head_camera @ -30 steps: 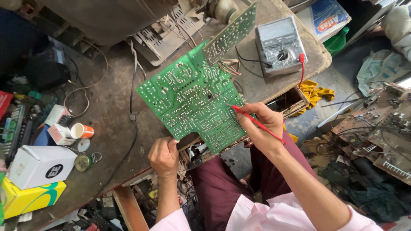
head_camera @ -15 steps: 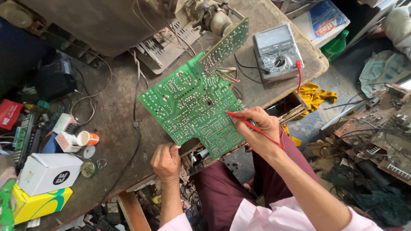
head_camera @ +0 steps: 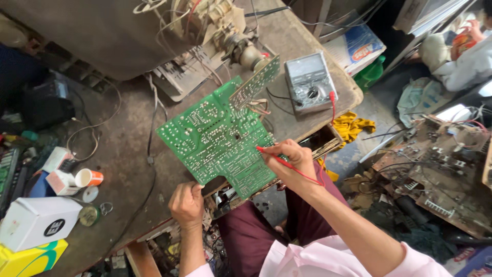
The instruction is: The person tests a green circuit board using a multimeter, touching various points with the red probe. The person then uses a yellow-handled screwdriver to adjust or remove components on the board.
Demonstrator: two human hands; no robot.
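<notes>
R hand (head_camera: 293, 163) fingers grip red probe (head_camera: 287, 164), tip on green circuit board (head_camera: 218, 138); L hand (head_camera: 187, 204) fingers curled under board edge, on worktop (head_camera: 123, 154).

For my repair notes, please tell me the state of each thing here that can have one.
Circuit board: tilted, solder side up, propped on the bench.
Red probe: tip touching the board, held in the right hand.
Left hand: grip on the board's lower edge.
Multimeter: lying flat, red lead plugged in.
Orange cup: on its side.
</notes>
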